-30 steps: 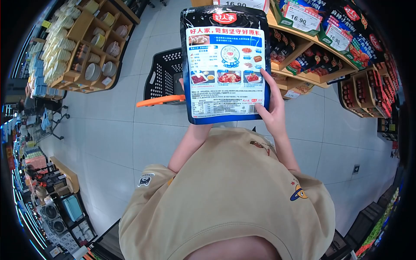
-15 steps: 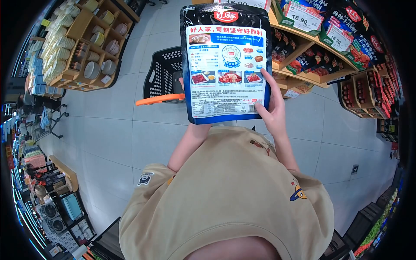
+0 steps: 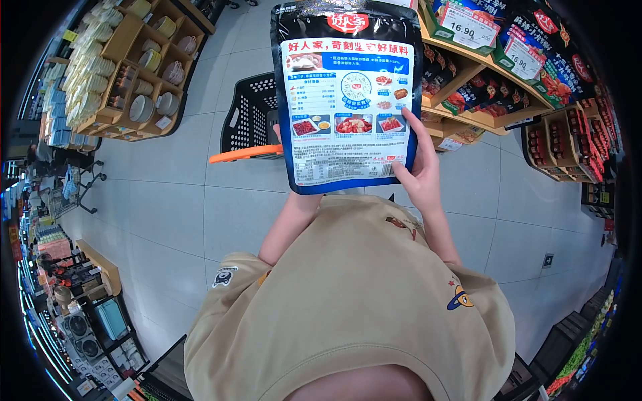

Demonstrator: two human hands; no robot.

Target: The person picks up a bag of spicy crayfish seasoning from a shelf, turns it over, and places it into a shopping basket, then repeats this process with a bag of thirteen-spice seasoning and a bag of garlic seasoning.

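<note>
A black and blue seasoning pouch is held up in front of me, its printed back side facing me. My right hand grips its lower right edge, thumb on the front near the barcode and a finger higher up along the edge. My left hand is mostly hidden behind the pouch, with the wrist showing below it and a fingertip at its left edge. Behind the pouch, partly covered, a black shopping basket with an orange handle is visible.
At right, a wooden shelf holds several packaged pouches with price tags. A rack of bottles stands farther right. Crockery fills a wooden shelf at upper left. A shopping cart stands on the tiled floor at left.
The pouch has come slightly closer to me and its face has tilted a little. Both hands keep nearly the same position on it.
</note>
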